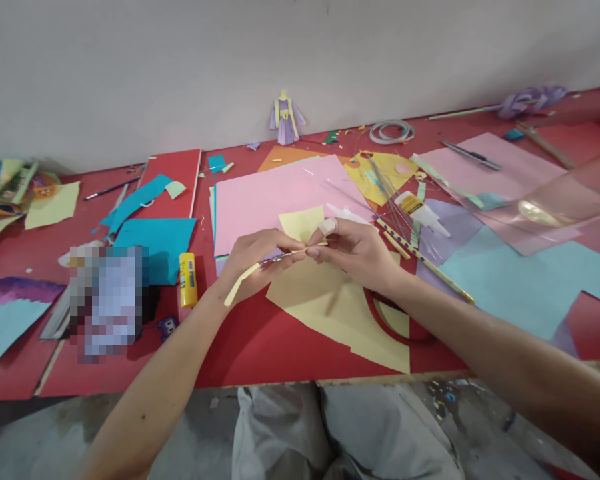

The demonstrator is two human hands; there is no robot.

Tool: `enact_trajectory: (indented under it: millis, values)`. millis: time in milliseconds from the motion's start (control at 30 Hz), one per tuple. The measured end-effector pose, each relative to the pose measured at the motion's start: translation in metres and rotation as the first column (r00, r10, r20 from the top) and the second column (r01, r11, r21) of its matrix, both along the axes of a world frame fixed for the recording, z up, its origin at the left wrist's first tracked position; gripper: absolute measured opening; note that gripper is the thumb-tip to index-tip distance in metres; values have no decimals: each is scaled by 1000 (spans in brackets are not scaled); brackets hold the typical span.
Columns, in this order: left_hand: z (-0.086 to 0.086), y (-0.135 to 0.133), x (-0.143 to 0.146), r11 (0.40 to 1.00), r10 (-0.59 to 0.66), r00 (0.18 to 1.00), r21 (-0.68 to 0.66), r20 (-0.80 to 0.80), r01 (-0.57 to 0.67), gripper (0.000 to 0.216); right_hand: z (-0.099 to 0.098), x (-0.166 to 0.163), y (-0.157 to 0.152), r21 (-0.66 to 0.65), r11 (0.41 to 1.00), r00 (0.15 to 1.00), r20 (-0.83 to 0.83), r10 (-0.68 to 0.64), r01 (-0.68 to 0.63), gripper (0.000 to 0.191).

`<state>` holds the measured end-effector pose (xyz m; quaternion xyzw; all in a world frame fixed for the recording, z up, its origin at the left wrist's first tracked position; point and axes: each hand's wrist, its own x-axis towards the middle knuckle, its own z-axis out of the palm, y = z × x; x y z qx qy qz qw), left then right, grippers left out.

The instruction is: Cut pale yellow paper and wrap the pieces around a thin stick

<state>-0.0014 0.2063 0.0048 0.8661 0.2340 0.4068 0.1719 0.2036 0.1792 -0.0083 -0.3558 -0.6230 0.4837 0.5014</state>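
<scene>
I'm watching L hand (260, 259) and R hand (364, 252), close tog., both pinching a narrow yellow paper strip (242, 284) nr the front edge of the pink paper sheet (280, 195). Strip's looking flimsy; could be tearing or creasing b/c they're pulling unevenly.

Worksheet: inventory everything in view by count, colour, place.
Strip: 1, pale yellow, in both hands
Paper: many, mixed colours, across table
Doll: 1, purple and yellow, by wall
Coil: 1, whitish, right of doll
Glue stick: 1, yellow, left of hands
Bottle: 1, white, right of hands
Wires: several, greyish, beside bottle
Dotted stick: 1, yellow, near right forearm
Handle: 1, red, by right forearm
Thin tools: several, dark or brown, back
Plastic: 1, clear, far right
Blurred patch: 1, mostly lilac, left
Table: 1, red, centre
Wall: 1, grey, back
Legs: 2, grey-trousered, below table
Left hand: 1, bare, centre
Right hand: 1, white finger wrap, centre
</scene>
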Motion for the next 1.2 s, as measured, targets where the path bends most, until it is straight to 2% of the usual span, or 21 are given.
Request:
enact_trajectory:
  millis: [200, 433, 1200]
  values:
    - [6, -7, 2, 963, 100, 995, -250, -28, -104, 16, 0, 0, 0, 71, 997, 999, 28, -34, 32, 22]
    - [1, -6, 2, 903, 85, 992, -428, 92, -38, 18, -2, 1, -1, 114, 991, 995, 69, -76, 68, 23]
    - [-1, -5, 0, 891, 67, 987, -454, 144, 6, 19, -2, 1, -3, 136, 984, 983, 127, -135, 118, 25]
